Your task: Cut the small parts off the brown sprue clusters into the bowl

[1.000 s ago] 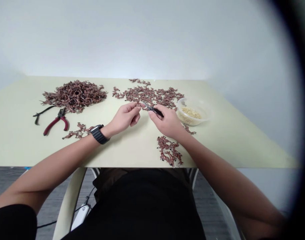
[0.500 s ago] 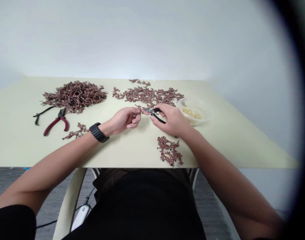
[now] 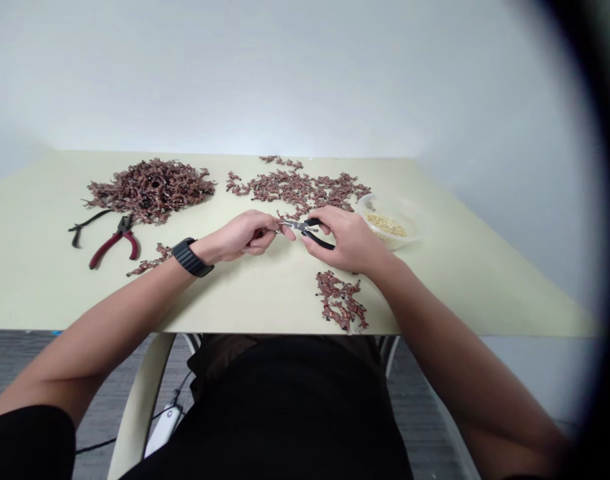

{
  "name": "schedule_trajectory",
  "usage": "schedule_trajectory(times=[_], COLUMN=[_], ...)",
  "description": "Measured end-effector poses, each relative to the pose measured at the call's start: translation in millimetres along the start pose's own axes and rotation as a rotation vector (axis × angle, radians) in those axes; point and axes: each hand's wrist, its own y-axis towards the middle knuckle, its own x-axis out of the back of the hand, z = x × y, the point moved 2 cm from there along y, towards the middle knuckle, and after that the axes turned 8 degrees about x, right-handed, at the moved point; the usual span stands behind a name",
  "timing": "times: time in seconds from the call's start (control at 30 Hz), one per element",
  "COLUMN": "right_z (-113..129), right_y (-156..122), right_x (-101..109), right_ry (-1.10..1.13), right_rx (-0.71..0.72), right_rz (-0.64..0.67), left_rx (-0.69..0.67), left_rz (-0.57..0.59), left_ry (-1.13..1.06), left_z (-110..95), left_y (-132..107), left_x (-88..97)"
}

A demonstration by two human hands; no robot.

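My left hand (image 3: 247,237), with a black watch on its wrist, is pinched closed over the middle of the table. Between its fingers is a small brown figurine (image 3: 283,215), mostly hidden by the fingertips. My right hand (image 3: 347,240) is wrapped round pliers (image 3: 326,243) with black handles. Their metal jaws point left and meet the left fingertips at the figurine; whether they grip it is too small to tell. Just right of my right hand stands a clear plastic bowl (image 3: 413,233) with small gold-coloured pieces (image 3: 386,225) in it.
A large heap of brown figurines (image 3: 152,190) lies at the back left, with a flatter spread (image 3: 285,188) at the back middle. Smaller groups lie by my left wrist (image 3: 149,261) and near the front edge (image 3: 341,300). Red-handled pliers (image 3: 105,250) and a black tool (image 3: 85,225) rest left.
My left hand has turned more palm-down, its fingers closing nearer the plier jaws. The right hand still holds the pliers in nearly the same place. The whole view has shifted slightly.
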Motion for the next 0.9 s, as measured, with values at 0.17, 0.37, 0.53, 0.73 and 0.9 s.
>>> schedule_trajectory(times=[0.17,0.37,0.53,0.73,0.9], right_z=[-0.8,-2.1,-2.9,-3.1,-3.3], right_y=[-0.3,-1.3,-1.1,-1.1,-1.5], right_x=[-0.3,-1.1,-1.4,-1.5,-0.4], right_ry=[-0.009,-0.022,-0.012,-0.002,-0.012], right_rx=[0.015,0.031,0.034,0.023,0.036], right_rz=[0.014,0.004,0.005,0.013,0.016], left_rx=[0.01,0.02,0.023,0.026,0.018], left_rz=[0.008,0.018,0.022,0.025,0.031], left_ry=[-0.005,0.009,0.015,0.024,0.035], left_z=[1.1,2.5,2.4,3.2,3.1], left_y=[-0.1,0.3,-0.1,0.6,-0.4], left_x=[0.4,1.5,0.7,0.6,0.8])
